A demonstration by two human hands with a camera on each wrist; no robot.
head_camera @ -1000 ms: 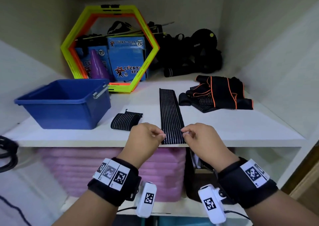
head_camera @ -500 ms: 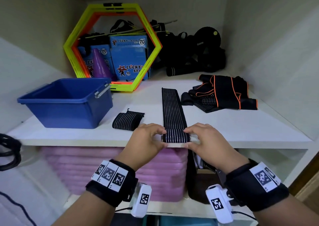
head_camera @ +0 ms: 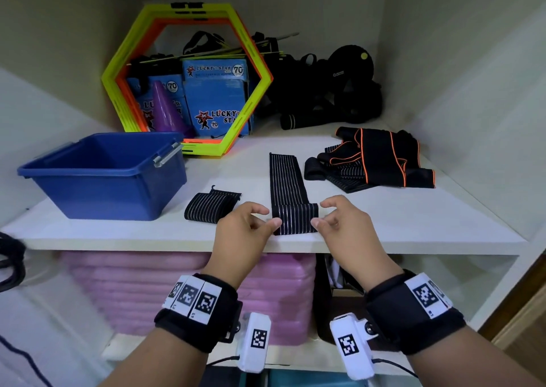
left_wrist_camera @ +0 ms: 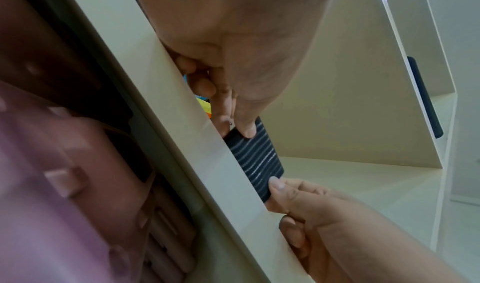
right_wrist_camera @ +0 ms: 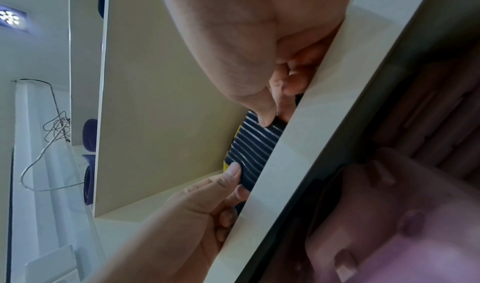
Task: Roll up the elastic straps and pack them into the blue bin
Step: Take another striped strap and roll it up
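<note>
A black strap with thin white stripes (head_camera: 286, 179) lies flat on the white shelf (head_camera: 399, 227), running away from me. Its near end is folded into a short roll (head_camera: 295, 218) at the shelf's front edge. My left hand (head_camera: 260, 221) pinches the roll's left end, thumb and fingertip on it (left_wrist_camera: 246, 131). My right hand (head_camera: 328, 218) pinches the right end (right_wrist_camera: 267, 121). A finished rolled strap (head_camera: 210, 207) lies to the left of the hands. The blue bin (head_camera: 103, 176) stands at the shelf's left and looks empty.
A heap of black straps with orange trim (head_camera: 381, 159) lies at the right. At the back stand yellow and orange hexagon frames (head_camera: 189, 76), blue boxes, a purple cone (head_camera: 168, 108) and black gear (head_camera: 331, 91). Pink mats (head_camera: 141, 292) fill the shelf below.
The near end of the strap has been turned over into a thicker roll, and both hands have moved a little forward along the strap with it.
</note>
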